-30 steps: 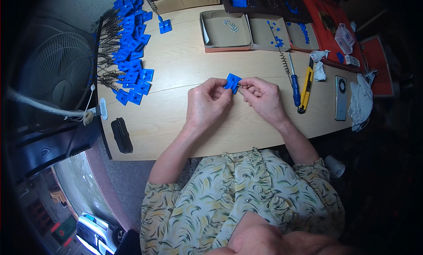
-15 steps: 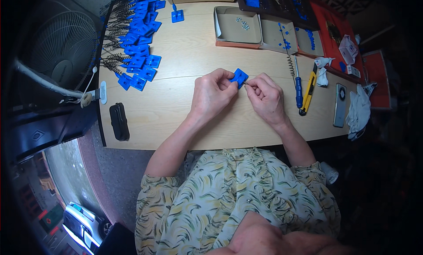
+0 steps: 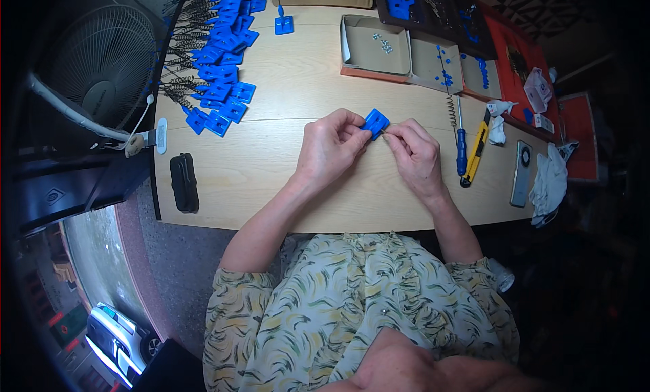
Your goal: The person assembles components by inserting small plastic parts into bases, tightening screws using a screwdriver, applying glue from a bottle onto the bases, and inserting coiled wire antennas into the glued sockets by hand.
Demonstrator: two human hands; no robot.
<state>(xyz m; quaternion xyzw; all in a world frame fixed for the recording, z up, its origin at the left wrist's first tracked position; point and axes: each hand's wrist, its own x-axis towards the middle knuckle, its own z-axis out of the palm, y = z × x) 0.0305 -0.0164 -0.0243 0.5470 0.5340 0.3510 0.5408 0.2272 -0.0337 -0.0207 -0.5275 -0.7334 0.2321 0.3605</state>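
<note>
At far left, beyond the table edge, a grey floor fan point(image 3: 101, 67). On the light wooden table point(image 3: 284, 87), near its left edge, a black oblong case point(image 3: 183, 182) lying flat. Further back on the left, a heap of blue plastic plates with dark springs point(image 3: 217, 74), spread along the table's edge, with one separate blue piece point(image 3: 284, 23) just beyond it. At the middle, the left hand point(image 3: 328, 148) curled, thumb and fingertips pinching a small blue square plate point(image 3: 376, 122) held just above the tabletop. Touching the same plate from the other side, the right hand point(image 3: 416, 158), fingers drawn together at its right edge; whether something small sits between those fingertips, impossible to tell. Behind the hands, an open cardboard box point(image 3: 376, 47) with a few small metal bits inside. Right of the hands, a coiled spring beside a blue-handled screwdriver point(image 3: 461, 145), then a yellow utility knife point(image 3: 476, 151), a phone point(image 3: 521, 182) lying flat, and white gloves point(image 3: 550, 182) at the right edge.
</note>
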